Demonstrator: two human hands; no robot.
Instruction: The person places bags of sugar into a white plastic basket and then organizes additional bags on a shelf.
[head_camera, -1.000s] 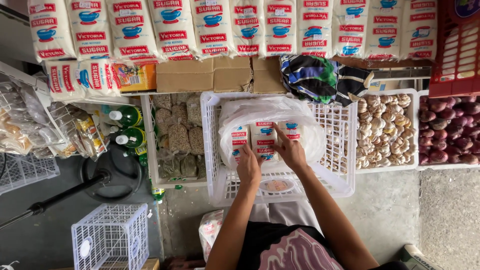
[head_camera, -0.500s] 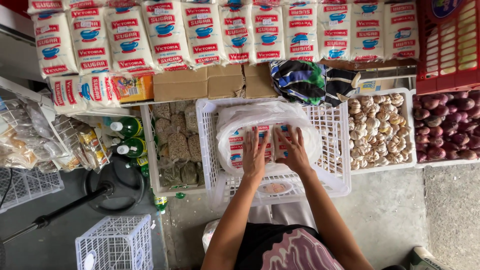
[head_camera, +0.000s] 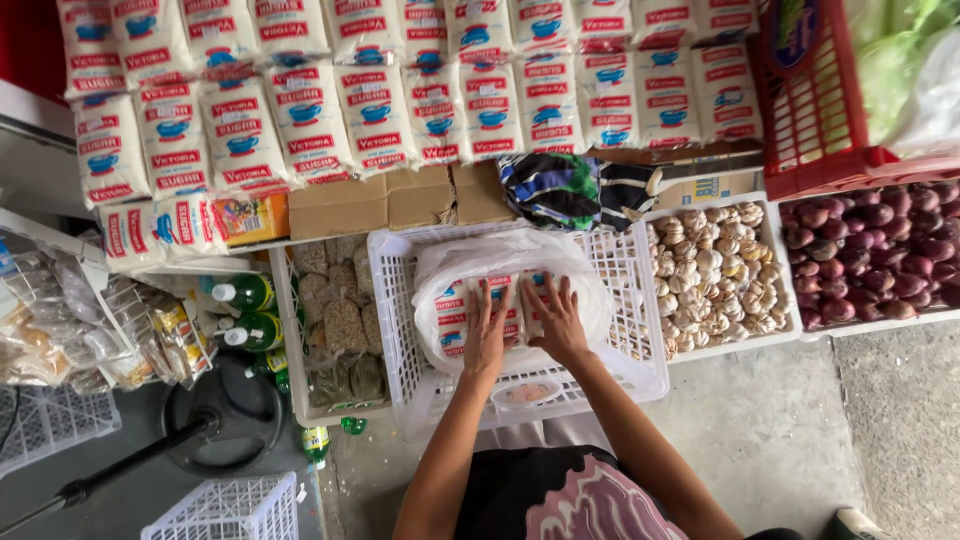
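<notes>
Both my hands lie flat inside a clear plastic bag (head_camera: 510, 262) that sits in a white plastic crate (head_camera: 400, 300). My left hand (head_camera: 487, 330) and my right hand (head_camera: 553, 318) press side by side on small white packets with red and blue print (head_camera: 452, 312) stacked in the bag. The fingers are spread and hold nothing. A small round lid or dish (head_camera: 527, 392) lies on the crate floor just below my hands.
Rows of white sugar bags (head_camera: 400, 90) fill the back, above cardboard boxes (head_camera: 390, 200). A crate of garlic (head_camera: 715, 270) and red onions (head_camera: 870, 255) lie to the right. A red crate (head_camera: 810, 120) stands at top right. Green bottles (head_camera: 245, 310) and wire baskets (head_camera: 230, 510) are on the left.
My hands have slid a little further up onto the packets and flattened out, fingers spread. The view has shifted slightly downward and left.
</notes>
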